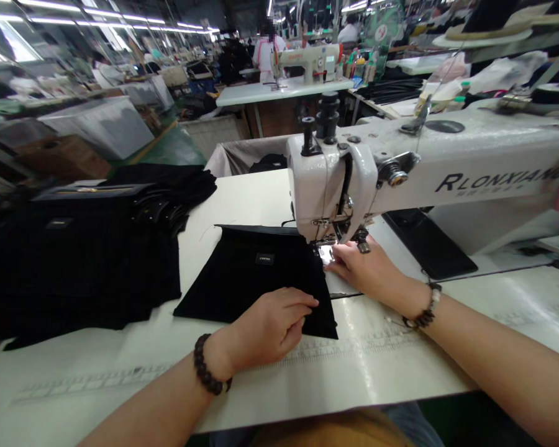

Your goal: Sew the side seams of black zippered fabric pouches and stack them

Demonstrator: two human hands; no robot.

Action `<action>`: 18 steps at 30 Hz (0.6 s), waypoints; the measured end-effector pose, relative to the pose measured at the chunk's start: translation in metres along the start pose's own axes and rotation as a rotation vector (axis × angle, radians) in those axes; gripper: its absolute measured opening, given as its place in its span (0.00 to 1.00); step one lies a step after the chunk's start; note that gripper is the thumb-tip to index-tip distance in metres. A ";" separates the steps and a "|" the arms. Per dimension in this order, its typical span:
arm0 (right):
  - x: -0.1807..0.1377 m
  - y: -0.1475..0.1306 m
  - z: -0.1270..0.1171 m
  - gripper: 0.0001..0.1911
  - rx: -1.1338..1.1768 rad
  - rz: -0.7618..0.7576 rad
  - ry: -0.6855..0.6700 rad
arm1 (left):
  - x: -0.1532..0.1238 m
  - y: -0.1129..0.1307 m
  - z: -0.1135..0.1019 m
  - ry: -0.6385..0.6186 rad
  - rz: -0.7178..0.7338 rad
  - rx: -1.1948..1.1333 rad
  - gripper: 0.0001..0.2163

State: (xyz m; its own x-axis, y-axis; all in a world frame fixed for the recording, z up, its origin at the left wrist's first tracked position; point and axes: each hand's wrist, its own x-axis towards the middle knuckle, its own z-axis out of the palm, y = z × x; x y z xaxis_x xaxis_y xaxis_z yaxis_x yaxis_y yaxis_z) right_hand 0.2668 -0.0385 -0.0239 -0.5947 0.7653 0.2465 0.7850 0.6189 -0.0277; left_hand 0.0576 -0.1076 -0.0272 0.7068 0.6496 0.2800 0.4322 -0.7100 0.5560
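While black fabric [228,279] lies under the left hand [277,320], unclenched, right hand [356,264] beside the fabric's edge, grip unclear.

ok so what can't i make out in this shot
All in the head view:
- Lettering on the label of the black piece: too small.
- Fabric beneath the left hand: hidden by that hand.
- Needle tip: too small, amid glare beside the right hand.
- Sewing machine's far end: cut off by the right edge.
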 end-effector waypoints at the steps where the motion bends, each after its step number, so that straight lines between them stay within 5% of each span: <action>1: -0.007 -0.002 -0.003 0.08 0.020 -0.022 -0.011 | 0.000 0.000 0.000 0.004 -0.010 -0.004 0.11; 7: -0.070 -0.031 -0.017 0.08 0.235 -0.320 0.035 | 0.001 0.002 0.004 0.010 -0.023 0.003 0.13; 18: -0.091 -0.046 -0.007 0.11 0.253 -0.279 -0.045 | 0.001 0.003 0.009 0.073 0.181 0.143 0.09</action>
State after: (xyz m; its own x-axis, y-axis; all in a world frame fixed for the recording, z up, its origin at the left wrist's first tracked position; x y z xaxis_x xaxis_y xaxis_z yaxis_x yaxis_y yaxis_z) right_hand 0.2856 -0.1379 -0.0381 -0.7912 0.5642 0.2359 0.5269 0.8247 -0.2055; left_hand 0.0646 -0.1117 -0.0325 0.7396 0.5226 0.4241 0.3808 -0.8445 0.3765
